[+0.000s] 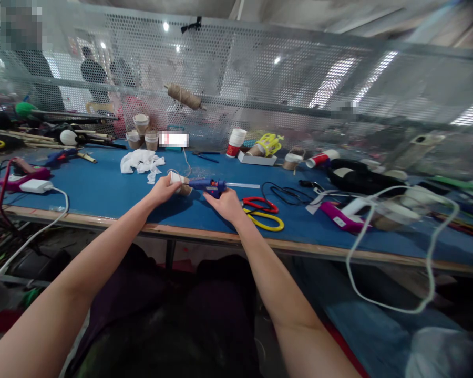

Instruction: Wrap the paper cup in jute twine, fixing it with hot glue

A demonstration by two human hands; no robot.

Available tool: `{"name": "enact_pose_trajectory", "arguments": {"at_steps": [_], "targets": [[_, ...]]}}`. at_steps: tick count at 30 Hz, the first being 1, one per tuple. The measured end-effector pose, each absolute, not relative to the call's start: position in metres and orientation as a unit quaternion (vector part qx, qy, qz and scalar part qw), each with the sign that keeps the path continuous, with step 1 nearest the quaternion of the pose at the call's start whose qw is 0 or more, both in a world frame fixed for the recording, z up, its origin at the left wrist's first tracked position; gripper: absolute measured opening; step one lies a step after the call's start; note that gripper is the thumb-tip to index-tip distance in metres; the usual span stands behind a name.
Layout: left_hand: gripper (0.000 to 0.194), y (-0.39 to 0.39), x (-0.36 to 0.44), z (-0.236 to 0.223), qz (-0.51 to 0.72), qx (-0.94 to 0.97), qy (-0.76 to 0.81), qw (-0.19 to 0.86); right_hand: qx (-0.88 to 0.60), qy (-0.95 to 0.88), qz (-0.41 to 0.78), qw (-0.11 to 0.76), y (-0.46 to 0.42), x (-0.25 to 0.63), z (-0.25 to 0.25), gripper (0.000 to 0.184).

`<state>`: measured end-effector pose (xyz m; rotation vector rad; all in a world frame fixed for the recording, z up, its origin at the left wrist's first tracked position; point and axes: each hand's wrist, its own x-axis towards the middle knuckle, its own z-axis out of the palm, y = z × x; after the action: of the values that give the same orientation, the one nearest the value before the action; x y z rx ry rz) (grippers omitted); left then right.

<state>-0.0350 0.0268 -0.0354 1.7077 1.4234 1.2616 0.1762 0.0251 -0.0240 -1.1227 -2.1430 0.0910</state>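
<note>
In my right hand (226, 205) is a blue hot glue gun (205, 184), its clear glue stick (242, 185) poking out of the back toward the right. The nozzle points left at a small paper cup (177, 178) that my left hand (160, 191) grips, with its fingers closed around it. A brown twine wrap (184, 190) shows on the cup's lower part. Whether the nozzle touches the cup, I cannot tell. Red and yellow handled scissors (264, 212) lie just right of my right hand. Crumpled white tissue (142, 163) lies beyond my left hand.
Several twine-wrapped cups (141, 126) stand at the back, near stacked red-and-white cups (236, 143). A twine spool (184, 97) hangs on the mesh panel. Purple power strips (345, 218) with white cables lie toward both sides. The table's wooden edge (205, 233) runs beneath my forearms.
</note>
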Motion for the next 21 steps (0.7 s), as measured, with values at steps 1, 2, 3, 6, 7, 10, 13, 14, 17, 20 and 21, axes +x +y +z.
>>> {"name": "enact_pose_trajectory", "arguments": {"at_steps": [1,2,3,6,7,10,13,14,17,20,21], "targets": [[0.023,0.0268,-0.0348,-0.0355,0.472,0.642,0.534,0.282,-0.434,-0.828,0.036,0.352,0.0249,0.1761,-0.0238,0.024],[0.024,0.0268,-0.0347,-0.0355,0.471,0.645,0.535,0.275,-0.435,-0.828,0.037,0.352,0.0247,0.1761,-0.0238,0.024],[0.024,0.0267,-0.0345,-0.0355,0.470,0.647,0.536,0.269,-0.435,-0.828,0.037,0.352,0.0248,0.1760,-0.0239,0.025],[0.024,0.0263,-0.0342,-0.0350,0.466,0.652,0.539,0.260,-0.437,-0.827,0.036,0.352,0.0252,0.1759,-0.0244,0.025],[0.024,0.0261,-0.0341,-0.0347,0.465,0.653,0.540,0.258,-0.437,-0.827,0.035,0.351,0.0254,0.1759,-0.0246,0.025],[0.025,0.0254,-0.0337,-0.0340,0.463,0.655,0.539,0.257,-0.438,-0.827,0.035,0.351,0.0255,0.1760,-0.0249,0.024],[0.024,0.0251,-0.0333,-0.0338,0.463,0.656,0.537,0.258,-0.437,-0.827,0.036,0.352,0.0255,0.1761,-0.0252,0.024],[0.024,0.0250,-0.0333,-0.0338,0.463,0.656,0.537,0.259,-0.437,-0.827,0.036,0.352,0.0255,0.1762,-0.0253,0.023],[0.024,0.0250,-0.0333,-0.0341,0.466,0.655,0.535,0.260,-0.435,-0.828,0.037,0.352,0.0258,0.1764,-0.0255,0.023],[0.023,0.0249,-0.0338,-0.0342,0.468,0.654,0.533,0.264,-0.435,-0.828,0.039,0.353,0.0255,0.1765,-0.0252,0.023],[0.023,0.0250,-0.0341,-0.0342,0.468,0.654,0.532,0.266,-0.435,-0.827,0.040,0.353,0.0252,0.1765,-0.0250,0.023]]}}
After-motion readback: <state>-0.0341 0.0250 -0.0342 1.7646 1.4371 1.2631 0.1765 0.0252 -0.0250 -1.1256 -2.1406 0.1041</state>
